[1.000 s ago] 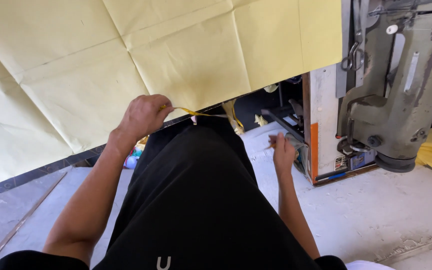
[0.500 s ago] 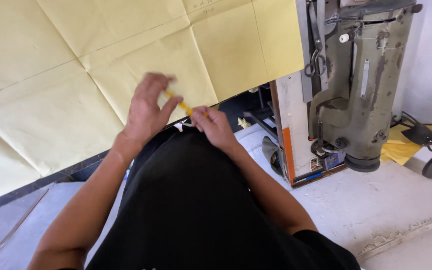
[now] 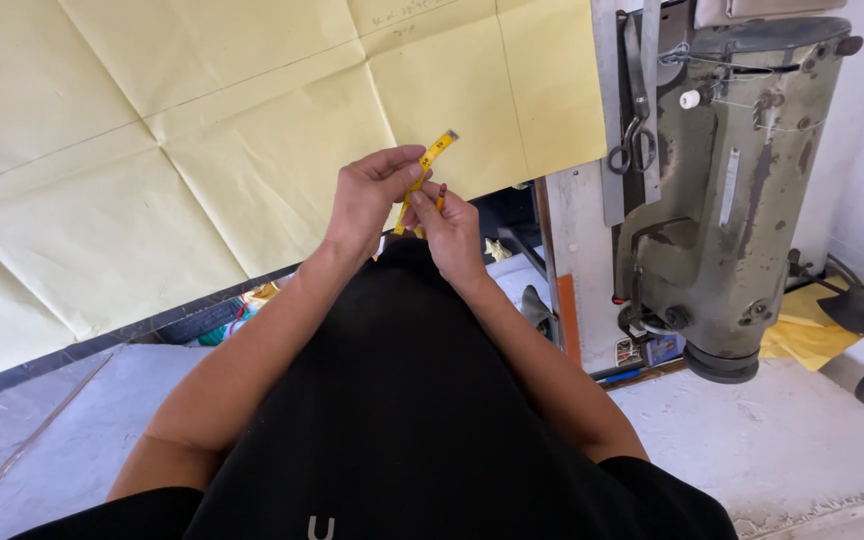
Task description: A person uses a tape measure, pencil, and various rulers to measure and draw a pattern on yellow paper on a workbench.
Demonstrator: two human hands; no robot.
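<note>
A large sheet of pale yellow pattern paper (image 3: 202,190), creased into panels, covers the left and middle of the view and overhangs the dark edge of a table (image 3: 202,310). Below it lies a grey concrete floor (image 3: 42,440).

At centre, above a black garment (image 3: 402,400) worn by the person, the two hands meet. The left hand (image 3: 367,200) has its fingers curled around a yellow measuring tape (image 3: 430,160), whose free end pokes up and to the right. The right hand (image 3: 449,225) is touching the left, its fingers pinching what looks like a small pencil with a red tip (image 3: 440,195) held just beside the tape.

To the right stands an old grey-green sewing machine (image 3: 732,200), upended, with scissors (image 3: 632,130) hanging on a panel beside it.

Risks, as a judgement: the tape's short free end could slip from the left fingers because it is held near its tip; the pencil, held together with the tape, could drop onto the garment or mark it.
</note>
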